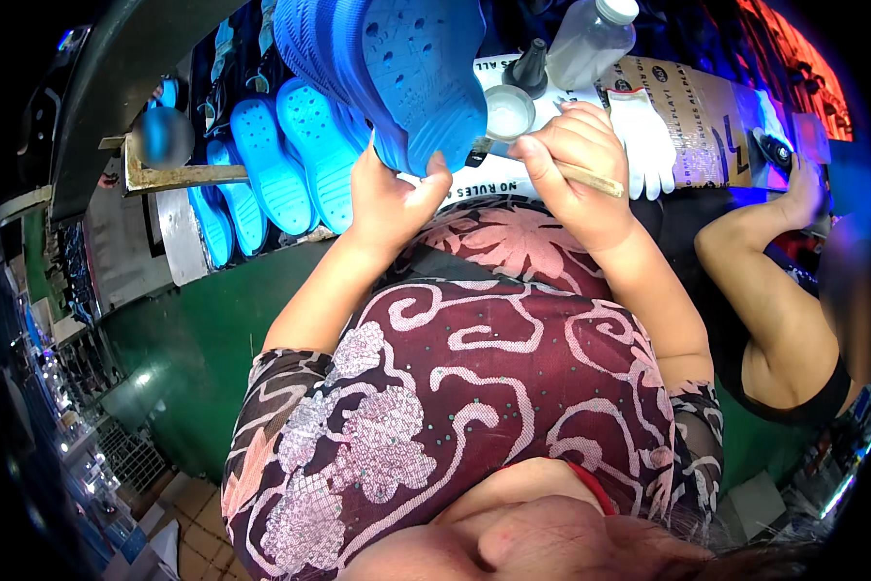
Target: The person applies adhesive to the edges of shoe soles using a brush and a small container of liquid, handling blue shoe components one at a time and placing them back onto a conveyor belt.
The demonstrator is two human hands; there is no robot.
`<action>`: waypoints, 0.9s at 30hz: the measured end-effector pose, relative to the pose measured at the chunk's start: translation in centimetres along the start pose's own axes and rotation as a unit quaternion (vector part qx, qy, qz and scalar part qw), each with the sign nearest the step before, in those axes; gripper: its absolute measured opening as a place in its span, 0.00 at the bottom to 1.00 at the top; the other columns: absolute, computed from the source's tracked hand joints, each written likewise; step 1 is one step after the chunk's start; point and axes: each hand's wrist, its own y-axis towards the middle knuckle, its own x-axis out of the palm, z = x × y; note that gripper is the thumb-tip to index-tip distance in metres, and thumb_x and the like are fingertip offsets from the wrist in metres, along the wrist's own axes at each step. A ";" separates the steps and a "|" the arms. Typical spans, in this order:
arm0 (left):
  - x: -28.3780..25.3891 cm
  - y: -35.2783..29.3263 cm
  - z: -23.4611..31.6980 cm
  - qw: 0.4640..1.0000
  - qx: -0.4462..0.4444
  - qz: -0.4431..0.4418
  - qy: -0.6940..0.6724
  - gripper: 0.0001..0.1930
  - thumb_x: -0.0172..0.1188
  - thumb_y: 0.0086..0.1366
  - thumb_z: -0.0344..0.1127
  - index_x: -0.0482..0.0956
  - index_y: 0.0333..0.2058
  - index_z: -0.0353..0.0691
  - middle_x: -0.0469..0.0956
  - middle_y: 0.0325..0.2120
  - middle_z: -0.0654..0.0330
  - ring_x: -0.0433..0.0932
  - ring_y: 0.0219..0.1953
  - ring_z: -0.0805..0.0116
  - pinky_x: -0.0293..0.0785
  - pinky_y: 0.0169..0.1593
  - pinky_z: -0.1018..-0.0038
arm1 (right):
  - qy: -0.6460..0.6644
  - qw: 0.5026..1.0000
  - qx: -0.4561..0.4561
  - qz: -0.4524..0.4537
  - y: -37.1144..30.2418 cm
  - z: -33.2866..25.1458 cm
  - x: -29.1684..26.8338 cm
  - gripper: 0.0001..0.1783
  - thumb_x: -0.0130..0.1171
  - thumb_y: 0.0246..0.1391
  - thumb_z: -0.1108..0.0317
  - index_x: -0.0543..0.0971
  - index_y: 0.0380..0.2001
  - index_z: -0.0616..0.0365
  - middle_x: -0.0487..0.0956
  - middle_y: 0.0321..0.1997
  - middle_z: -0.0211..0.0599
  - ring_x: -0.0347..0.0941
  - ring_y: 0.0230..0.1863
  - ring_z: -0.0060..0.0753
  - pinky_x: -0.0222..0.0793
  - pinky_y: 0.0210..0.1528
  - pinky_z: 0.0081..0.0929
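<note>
My left hand grips a blue foam clog at its lower edge, thumb on the near side. The clog is tilted up, with its holed surface facing right. In my right hand is a brush with a flat wooden handle; its dark tip is beside the clog's lower right edge. I cannot tell whether the tip touches the clog. Just beyond the brush stands a small round cup with pale contents, close to my right fingers.
Several lighter blue clogs stand at left. Behind the cup are a black nozzle-topped bottle and a clear white-capped bottle. A white glove lies on printed cardboard. Another person's bent arm is at right.
</note>
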 end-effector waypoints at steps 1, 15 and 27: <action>0.0 0.0 -0.2 1.000 0.014 0.007 0.002 0.17 0.60 0.49 0.25 0.74 0.41 0.32 0.79 0.28 0.56 0.78 0.30 0.72 0.73 0.37 0.76 | -0.004 1.000 -0.002 -0.002 0.1 0.2 -0.1 0.10 0.61 0.49 0.67 0.78 0.17 0.56 0.75 0.17 0.32 0.68 0.22 0.37 0.61 0.37 0.31; 0.2 -0.1 -1.7 0.996 0.072 0.046 0.025 0.14 0.61 0.48 0.24 0.75 0.36 0.33 0.79 0.26 0.56 0.79 0.28 0.67 0.74 0.36 0.74 | 0.012 1.000 0.004 -0.013 -0.5 0.3 -0.7 0.11 0.61 0.50 0.66 0.79 0.17 0.57 0.73 0.16 0.33 0.66 0.20 0.37 0.60 0.33 0.30; 0.8 0.6 -1.5 0.963 0.238 0.064 0.107 0.14 0.61 0.48 0.23 0.79 0.37 0.33 0.79 0.30 0.54 0.80 0.31 0.59 0.75 0.37 0.71 | 0.052 0.998 0.011 -0.015 -0.4 -0.3 -0.6 0.13 0.61 0.51 0.66 0.78 0.15 0.57 0.73 0.15 0.33 0.65 0.19 0.36 0.59 0.31 0.28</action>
